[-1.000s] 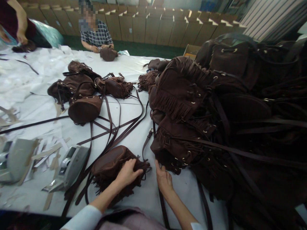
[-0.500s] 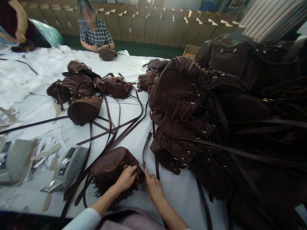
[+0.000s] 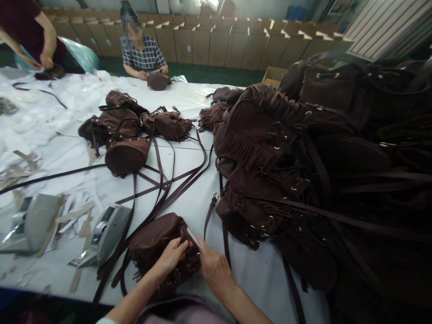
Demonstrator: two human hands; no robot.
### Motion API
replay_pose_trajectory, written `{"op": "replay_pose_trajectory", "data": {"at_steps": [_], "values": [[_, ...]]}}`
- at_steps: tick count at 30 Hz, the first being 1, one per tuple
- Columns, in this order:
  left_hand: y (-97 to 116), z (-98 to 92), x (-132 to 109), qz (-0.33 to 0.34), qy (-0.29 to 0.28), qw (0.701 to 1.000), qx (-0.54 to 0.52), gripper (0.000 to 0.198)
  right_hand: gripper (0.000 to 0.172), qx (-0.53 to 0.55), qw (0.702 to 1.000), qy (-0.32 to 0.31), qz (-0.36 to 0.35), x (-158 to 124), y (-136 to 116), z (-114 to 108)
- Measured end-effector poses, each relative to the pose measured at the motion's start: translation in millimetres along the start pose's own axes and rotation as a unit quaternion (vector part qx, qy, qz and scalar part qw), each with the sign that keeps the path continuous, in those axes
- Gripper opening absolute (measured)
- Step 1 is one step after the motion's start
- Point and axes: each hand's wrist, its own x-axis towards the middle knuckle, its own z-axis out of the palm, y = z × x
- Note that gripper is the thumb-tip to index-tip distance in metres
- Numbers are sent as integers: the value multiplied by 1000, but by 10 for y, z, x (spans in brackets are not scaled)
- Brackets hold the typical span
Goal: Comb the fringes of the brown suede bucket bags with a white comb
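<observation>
A dark brown fringed bag (image 3: 157, 234) lies on the white table just in front of me, its smooth leather base turned up to the left. My left hand (image 3: 173, 255) pinches the material along the bag's right edge. From my right hand (image 3: 216, 269) a slim, pale, metallic-looking tool (image 3: 193, 236) points up and left, its tip against the bag's edge. Fingers hide its rear part, so its exact kind does not show. A strap with a buckle (image 3: 214, 197) lies just beyond my right hand.
Dark brown bags (image 3: 259, 130) are heaped on the right. More bags (image 3: 126, 155) with long straps lie farther left. Two grey tape dispensers (image 3: 110, 231) stand among paper scraps. Across the table a person (image 3: 145, 56) handles a bag; another person (image 3: 43, 40) stands far left. Cardboard boxes (image 3: 236, 47) line the back.
The tool in my right hand has moved up and left onto the bag's edge. My left hand has shifted slightly down and left. The whole view has swung a little to the left.
</observation>
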Motion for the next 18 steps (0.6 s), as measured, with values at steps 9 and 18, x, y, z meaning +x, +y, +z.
{"op": "replay_pose_trajectory", "data": {"at_steps": [9, 18], "values": [[85, 30, -248, 13, -67, 997, -23, 27, 45, -149, 985, -86, 29, 139, -212, 144], [247, -61, -315, 125, -33, 982, 136, 29, 40, -74, 989, -93, 84, 416, -132, -15]]}}
